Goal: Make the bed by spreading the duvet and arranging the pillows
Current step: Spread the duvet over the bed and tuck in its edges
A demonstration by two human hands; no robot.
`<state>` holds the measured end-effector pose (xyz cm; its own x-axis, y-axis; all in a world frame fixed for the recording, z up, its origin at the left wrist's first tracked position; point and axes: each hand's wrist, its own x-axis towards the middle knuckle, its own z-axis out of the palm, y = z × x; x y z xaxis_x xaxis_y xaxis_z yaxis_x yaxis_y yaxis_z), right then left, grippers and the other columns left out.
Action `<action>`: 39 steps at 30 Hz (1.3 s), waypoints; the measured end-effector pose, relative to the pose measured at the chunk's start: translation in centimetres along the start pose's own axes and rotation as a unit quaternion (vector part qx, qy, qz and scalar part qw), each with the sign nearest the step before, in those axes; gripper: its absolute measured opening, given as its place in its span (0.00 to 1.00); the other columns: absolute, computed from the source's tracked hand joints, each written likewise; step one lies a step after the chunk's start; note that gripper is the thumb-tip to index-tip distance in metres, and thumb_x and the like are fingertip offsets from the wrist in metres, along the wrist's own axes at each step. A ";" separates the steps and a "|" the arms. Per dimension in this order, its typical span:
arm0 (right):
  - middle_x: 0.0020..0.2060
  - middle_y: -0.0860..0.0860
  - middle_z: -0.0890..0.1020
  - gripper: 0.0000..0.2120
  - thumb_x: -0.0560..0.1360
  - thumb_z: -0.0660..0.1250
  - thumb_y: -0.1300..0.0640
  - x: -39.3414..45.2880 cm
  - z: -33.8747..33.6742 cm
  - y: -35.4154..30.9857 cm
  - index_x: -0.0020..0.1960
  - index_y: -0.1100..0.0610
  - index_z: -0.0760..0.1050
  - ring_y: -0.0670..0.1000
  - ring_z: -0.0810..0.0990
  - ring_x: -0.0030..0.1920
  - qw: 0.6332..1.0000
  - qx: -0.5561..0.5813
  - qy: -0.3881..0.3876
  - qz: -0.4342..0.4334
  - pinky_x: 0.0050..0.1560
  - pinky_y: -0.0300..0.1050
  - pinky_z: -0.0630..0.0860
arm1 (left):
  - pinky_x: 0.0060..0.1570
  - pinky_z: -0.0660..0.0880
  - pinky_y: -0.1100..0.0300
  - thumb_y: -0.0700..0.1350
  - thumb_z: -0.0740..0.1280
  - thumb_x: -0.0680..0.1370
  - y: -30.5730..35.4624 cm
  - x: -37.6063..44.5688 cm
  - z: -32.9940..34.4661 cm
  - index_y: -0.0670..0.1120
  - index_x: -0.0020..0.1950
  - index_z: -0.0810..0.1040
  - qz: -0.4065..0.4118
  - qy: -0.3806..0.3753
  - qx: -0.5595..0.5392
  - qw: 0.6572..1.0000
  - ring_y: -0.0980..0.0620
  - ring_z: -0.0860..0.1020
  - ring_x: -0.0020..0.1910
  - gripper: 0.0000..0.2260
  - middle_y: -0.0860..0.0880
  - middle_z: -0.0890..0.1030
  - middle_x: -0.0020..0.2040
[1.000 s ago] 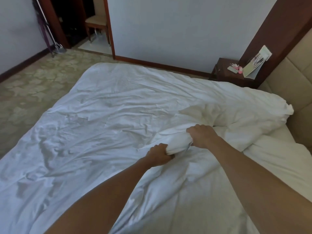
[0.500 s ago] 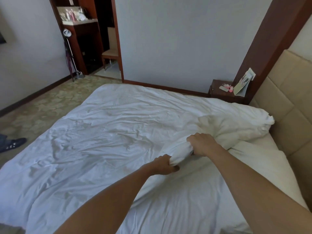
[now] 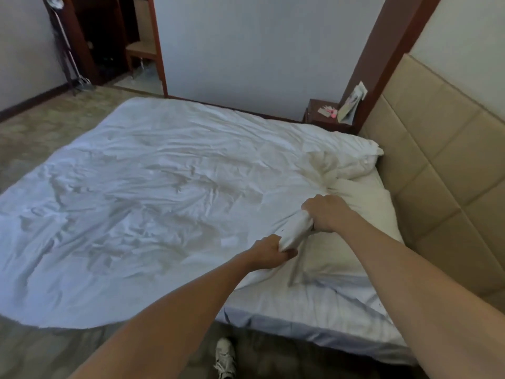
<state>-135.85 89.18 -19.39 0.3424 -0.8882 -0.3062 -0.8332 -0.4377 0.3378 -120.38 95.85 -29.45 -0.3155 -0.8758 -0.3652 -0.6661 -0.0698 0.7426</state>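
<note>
A white crumpled duvet covers most of the bed, bunched up near the headboard end. My left hand and my right hand both grip a gathered fold of the duvet's top edge, a short way apart. A white pillow lies beside my right hand, against the headboard, partly under the duvet. The bare sheet shows at the near corner of the bed.
A padded beige headboard runs along the right. A dark bedside table with a leaflet and small pink items stands at the far corner. Patterned carpet lies left; my shoe is by the bed's near edge. A doorway with a chair is far left.
My view has pulled back and higher, so the near edge of the bed and the floor now show. Both hands still grip the same fold, now drawn toward the headboard side, uncovering the pillow.
</note>
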 end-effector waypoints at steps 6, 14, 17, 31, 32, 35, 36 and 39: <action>0.52 0.51 0.80 0.14 0.72 0.70 0.46 -6.8 3.6 4.7 0.53 0.52 0.76 0.54 0.80 0.53 0.998 0.029 -0.035 0.036 0.42 0.46 0.70 | 0.53 0.73 0.52 0.62 0.66 0.75 5.6 -1.6 6.8 0.44 0.67 0.72 0.027 -0.018 -0.001 0.999 0.43 0.77 0.56 0.29 0.43 0.78 0.61; 0.54 0.52 0.78 0.18 0.69 0.74 0.53 -13.1 10.2 10.3 0.56 0.51 0.73 0.55 0.79 0.55 0.984 0.117 -0.109 0.074 0.43 0.46 0.70 | 0.69 0.65 0.51 0.69 0.56 0.77 12.3 0.3 11.3 0.42 0.73 0.67 0.014 -0.088 -0.012 0.996 0.46 0.70 0.67 0.37 0.45 0.69 0.73; 0.46 0.50 0.76 0.17 0.67 0.78 0.53 -14.0 11.7 11.3 0.49 0.51 0.74 0.53 0.80 0.50 0.968 0.173 -0.163 0.084 0.43 0.46 0.73 | 0.61 0.69 0.55 0.60 0.50 0.83 15.0 1.1 13.0 0.38 0.67 0.73 0.008 -0.076 -0.079 0.994 0.47 0.73 0.59 0.28 0.43 0.74 0.66; 0.34 0.51 0.83 0.04 0.74 0.70 0.58 -14.9 15.3 19.4 0.47 0.57 0.79 0.49 0.82 0.34 0.943 0.269 -0.133 0.142 0.36 0.40 0.77 | 0.41 0.74 0.57 0.50 0.58 0.82 17.1 6.6 15.3 0.40 0.58 0.77 -0.011 -0.062 0.025 0.998 0.45 0.78 0.49 0.15 0.42 0.78 0.55; 0.35 0.52 0.84 0.04 0.74 0.70 0.58 -14.5 15.4 19.4 0.47 0.58 0.79 0.49 0.82 0.34 0.942 0.273 -0.136 0.140 0.37 0.41 0.77 | 0.41 0.74 0.57 0.49 0.59 0.82 17.1 6.9 15.1 0.40 0.59 0.76 -0.013 -0.061 0.032 0.998 0.45 0.77 0.49 0.15 0.42 0.78 0.55; 0.36 0.52 0.84 0.04 0.74 0.70 0.58 -13.0 15.3 19.2 0.47 0.58 0.79 0.50 0.83 0.36 0.940 0.280 -0.136 0.136 0.38 0.42 0.78 | 0.41 0.75 0.56 0.47 0.59 0.81 16.5 8.2 14.2 0.39 0.59 0.76 -0.017 -0.054 0.050 0.997 0.46 0.77 0.46 0.14 0.41 0.78 0.54; 0.37 0.53 0.84 0.04 0.74 0.70 0.58 -12.3 15.2 19.1 0.47 0.58 0.79 0.50 0.84 0.38 0.940 0.281 -0.137 0.134 0.39 0.43 0.79 | 0.41 0.75 0.56 0.46 0.60 0.81 16.2 8.6 13.8 0.39 0.59 0.76 -0.021 -0.051 0.052 0.997 0.46 0.76 0.45 0.13 0.41 0.78 0.53; 0.39 0.53 0.84 0.04 0.75 0.69 0.58 -9.8 14.8 18.7 0.48 0.58 0.79 0.51 0.85 0.41 0.940 0.280 -0.145 0.128 0.42 0.44 0.80 | 0.39 0.74 0.56 0.44 0.59 0.80 14.6 10.3 12.4 0.38 0.58 0.75 -0.038 -0.050 0.056 0.996 0.46 0.75 0.43 0.12 0.42 0.78 0.51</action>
<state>-161.25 91.76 -23.27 0.0355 -0.8437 -0.5356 -0.9979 -0.0010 -0.0644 -141.77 91.74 -29.35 -0.3239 -0.8177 -0.4759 -0.7594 -0.0753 0.6462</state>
